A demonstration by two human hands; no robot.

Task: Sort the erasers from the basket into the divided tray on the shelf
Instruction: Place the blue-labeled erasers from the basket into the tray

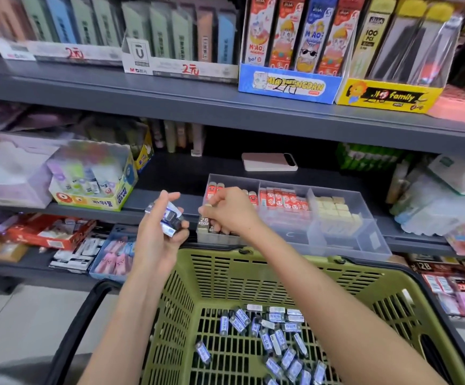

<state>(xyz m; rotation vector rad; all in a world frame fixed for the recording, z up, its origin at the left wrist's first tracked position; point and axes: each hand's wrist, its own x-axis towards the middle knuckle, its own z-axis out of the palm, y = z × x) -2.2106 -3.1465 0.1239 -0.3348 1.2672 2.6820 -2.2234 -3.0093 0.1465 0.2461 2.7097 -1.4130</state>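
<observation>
I am holding a small bunch of wrapped erasers (170, 219) in my left hand (157, 232), with the fingers curled around them, just in front of the edge of the shelf (156, 198). My right hand (227, 211) is hovering over the front left compartment of the divided tray (364, 245). Its fingers are bending down toward the dark 2B erasers (205, 226) standing there, and I cannot tell if it is pinching an eraser or not. The tray is sitting on this shelf, and its other compartments are holding red erasers (287, 200) and pale cream erasers (334, 211). The green basket (253, 269) is standing just below the tray, under my forearms. Many loose erasers (275, 337) in blue-and-white wrappers are lying on its bottom. A glue box (92, 187) is standing further left on the same shelf.
</observation>
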